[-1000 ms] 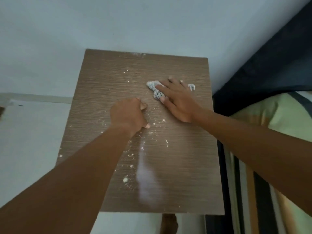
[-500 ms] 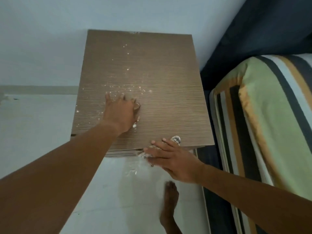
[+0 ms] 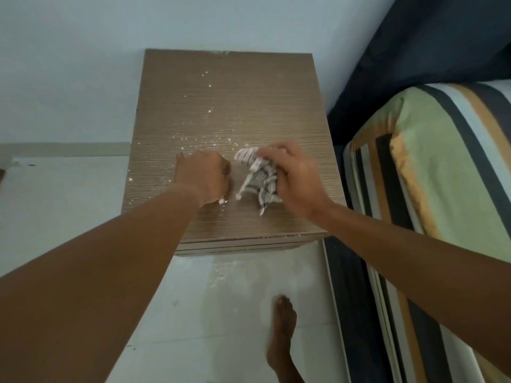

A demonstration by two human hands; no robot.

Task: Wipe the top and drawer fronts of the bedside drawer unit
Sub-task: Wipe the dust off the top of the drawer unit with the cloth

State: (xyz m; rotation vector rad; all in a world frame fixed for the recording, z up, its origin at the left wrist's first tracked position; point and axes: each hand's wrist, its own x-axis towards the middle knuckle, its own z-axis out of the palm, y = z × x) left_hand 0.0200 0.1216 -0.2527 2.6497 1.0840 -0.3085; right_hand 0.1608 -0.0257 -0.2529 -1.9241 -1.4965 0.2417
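Note:
The bedside drawer unit [image 3: 229, 100] has a brown wood-grain top, seen from above against a pale wall. White powder specks are scattered over its middle and left part. My right hand [image 3: 296, 181] grips a crumpled white cloth with dark stripes [image 3: 258, 176], lifted a little over the front-middle of the top. My left hand [image 3: 203, 179] rests on the top just left of the cloth, fingers curled into a loose fist with nothing visible in it. Thin edges of the drawer fronts [image 3: 240, 246] show below the top's front edge.
A bed with a striped green, orange and dark cover [image 3: 431, 189] stands close on the right, with dark fabric [image 3: 431, 37] behind it. White powder lies on the pale tiled floor [image 3: 226, 299] in front of the unit. My bare foot [image 3: 282, 335] stands there.
My right hand swept the cloth from the back of the top to its front edge, then came back up onto the top beside my left hand. Powder fell to the floor.

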